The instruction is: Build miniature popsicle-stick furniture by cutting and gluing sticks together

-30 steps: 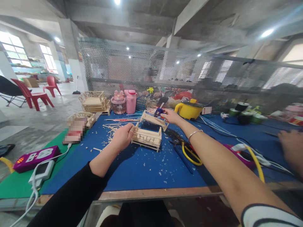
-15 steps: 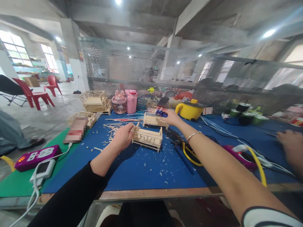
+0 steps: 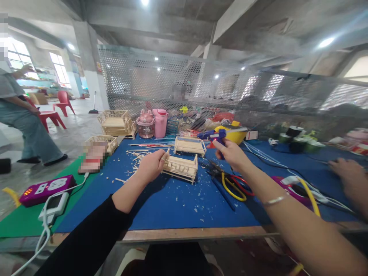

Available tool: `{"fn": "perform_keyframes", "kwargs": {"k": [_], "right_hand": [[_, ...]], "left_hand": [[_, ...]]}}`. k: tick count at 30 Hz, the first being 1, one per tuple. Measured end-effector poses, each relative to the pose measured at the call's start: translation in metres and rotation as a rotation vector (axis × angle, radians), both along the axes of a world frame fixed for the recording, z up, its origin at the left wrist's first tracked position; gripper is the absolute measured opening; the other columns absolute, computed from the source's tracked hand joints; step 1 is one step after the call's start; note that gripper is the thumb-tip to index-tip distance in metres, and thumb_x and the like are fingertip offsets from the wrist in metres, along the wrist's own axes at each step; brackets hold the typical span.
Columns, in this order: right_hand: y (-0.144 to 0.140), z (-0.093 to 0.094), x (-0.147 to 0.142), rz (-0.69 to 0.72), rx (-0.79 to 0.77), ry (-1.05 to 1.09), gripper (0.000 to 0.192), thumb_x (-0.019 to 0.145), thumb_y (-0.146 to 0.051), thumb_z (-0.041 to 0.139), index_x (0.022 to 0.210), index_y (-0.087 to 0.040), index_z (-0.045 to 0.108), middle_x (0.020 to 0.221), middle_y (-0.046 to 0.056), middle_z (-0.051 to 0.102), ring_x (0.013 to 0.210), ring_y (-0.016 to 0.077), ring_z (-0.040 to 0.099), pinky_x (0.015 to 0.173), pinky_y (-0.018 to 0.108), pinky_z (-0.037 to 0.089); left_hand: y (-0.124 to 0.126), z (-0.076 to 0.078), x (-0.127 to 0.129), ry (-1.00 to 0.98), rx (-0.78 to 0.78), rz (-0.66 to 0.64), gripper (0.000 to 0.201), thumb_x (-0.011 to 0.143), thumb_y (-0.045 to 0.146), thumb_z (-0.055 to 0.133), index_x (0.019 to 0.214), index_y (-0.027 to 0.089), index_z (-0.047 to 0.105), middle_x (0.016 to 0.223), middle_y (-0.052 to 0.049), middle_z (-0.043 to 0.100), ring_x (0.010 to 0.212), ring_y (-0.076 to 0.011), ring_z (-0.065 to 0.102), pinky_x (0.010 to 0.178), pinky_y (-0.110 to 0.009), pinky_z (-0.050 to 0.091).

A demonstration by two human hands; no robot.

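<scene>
Purple power strip [image 3: 42, 189] sits at the worktop's [image 3: 172, 209] left edge, cable trailing off. Left hand [image 3: 151, 165] is clamped on the left end of a small stick-built crate [image 3: 180, 168] mid-worktop, pinning it flat so it stays steady. A second crate [image 3: 189, 145] stands just behind. Right hand [image 3: 232, 154] is wrapped around a blue glue gun [image 3: 214, 135], raised clear, nozzle pointing left. Another person's hand [image 3: 347, 177] rests at the right edge.

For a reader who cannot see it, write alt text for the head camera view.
The left hand steadies a small wooden-stick crib frame on a blue table, while the right hand lifts a blue glue gun. A second frame sits behind.
</scene>
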State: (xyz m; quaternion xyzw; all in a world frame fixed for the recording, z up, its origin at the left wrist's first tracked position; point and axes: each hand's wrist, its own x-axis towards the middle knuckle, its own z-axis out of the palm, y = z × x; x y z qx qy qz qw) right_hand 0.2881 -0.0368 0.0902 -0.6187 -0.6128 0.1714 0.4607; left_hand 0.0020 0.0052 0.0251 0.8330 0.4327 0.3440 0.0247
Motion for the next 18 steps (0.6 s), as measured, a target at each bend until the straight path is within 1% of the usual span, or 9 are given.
{"fn": "perform_keyframes", "kwargs": {"k": [2,5,7,8,10,12,15,18], "right_hand": [[-0.034,-0.003,-0.004,0.020,0.003,-0.001,0.044,0.083,-0.059,0.053,0.089,-0.016,0.063,0.046,-0.004,0.048,0.045,0.0103,0.041,0.048,0.024,0.035],[-0.080,-0.016,-0.006,0.007,-0.002,-0.017,0.046,0.084,-0.060,0.049,0.090,-0.017,0.063,0.048,-0.004,0.049,0.046,0.0120,0.044,0.050,0.025,0.039],[-0.103,-0.028,-0.002,-0.031,-0.009,-0.109,0.046,0.084,-0.061,0.047,0.081,-0.018,0.064,0.051,-0.002,0.052,0.049,0.0136,0.047,0.051,0.026,0.041],[-0.111,-0.035,0.001,-0.066,0.001,-0.173,0.045,0.084,-0.061,0.047,0.074,-0.020,0.062,0.053,0.000,0.054,0.050,0.0143,0.049,0.053,0.027,0.042],[-0.124,-0.046,0.007,-0.147,0.010,-0.298,0.045,0.082,-0.062,0.049,0.060,-0.023,0.056,0.054,0.001,0.056,0.053,0.0159,0.052,0.056,0.028,0.045],[-0.131,-0.053,0.012,-0.208,0.005,-0.380,0.048,0.080,-0.063,0.049,0.053,-0.024,0.052,0.053,0.002,0.057,0.055,0.0175,0.054,0.059,0.030,0.047],[-0.137,-0.056,0.015,-0.223,-0.002,-0.408,0.051,0.080,-0.065,0.046,0.049,-0.024,0.049,0.055,0.002,0.058,0.055,0.0180,0.055,0.061,0.030,0.049],[-0.139,-0.057,0.015,-0.206,0.001,-0.420,0.052,0.081,-0.064,0.045,0.048,-0.024,0.049,0.054,0.002,0.058,0.053,0.0174,0.055,0.059,0.029,0.049]], "left_hand": [[-0.001,-0.001,0.001,-0.001,0.032,0.003,0.032,0.097,0.037,0.032,0.090,0.023,0.060,0.082,-0.004,0.070,0.076,-0.0219,0.063,0.065,-0.030,0.040],[-0.002,-0.001,0.003,-0.032,0.115,0.023,0.033,0.097,0.034,0.031,0.092,0.022,0.061,0.094,-0.008,0.071,0.094,-0.0255,0.061,0.076,-0.034,0.043],[0.000,-0.002,0.005,-0.050,0.189,0.009,0.034,0.098,0.033,0.030,0.093,0.020,0.061,0.099,-0.011,0.070,0.102,-0.0264,0.058,0.086,-0.037,0.043],[0.001,-0.003,0.007,-0.050,0.220,-0.014,0.034,0.098,0.032,0.030,0.091,0.019,0.061,0.099,-0.011,0.070,0.101,-0.0256,0.057,0.089,-0.037,0.042],[0.007,-0.005,0.012,-0.028,0.257,-0.078,0.031,0.097,0.029,0.031,0.087,0.020,0.059,0.092,-0.009,0.070,0.092,-0.0227,0.059,0.092,-0.037,0.042],[0.013,-0.008,0.018,-0.002,0.264,-0.126,0.029,0.096,0.026,0.033,0.082,0.020,0.058,0.083,-0.007,0.068,0.083,-0.0209,0.060,0.091,-0.037,0.042],[0.021,-0.012,0.026,0.022,0.254,-0.155,0.029,0.096,0.028,0.033,0.083,0.019,0.057,0.079,-0.007,0.066,0.078,-0.0212,0.061,0.082,-0.035,0.044],[0.022,-0.013,0.029,0.038,0.224,-0.168,0.027,0.096,0.032,0.036,0.083,0.020,0.056,0.078,-0.007,0.066,0.077,-0.0216,0.062,0.075,-0.033,0.043]]}}
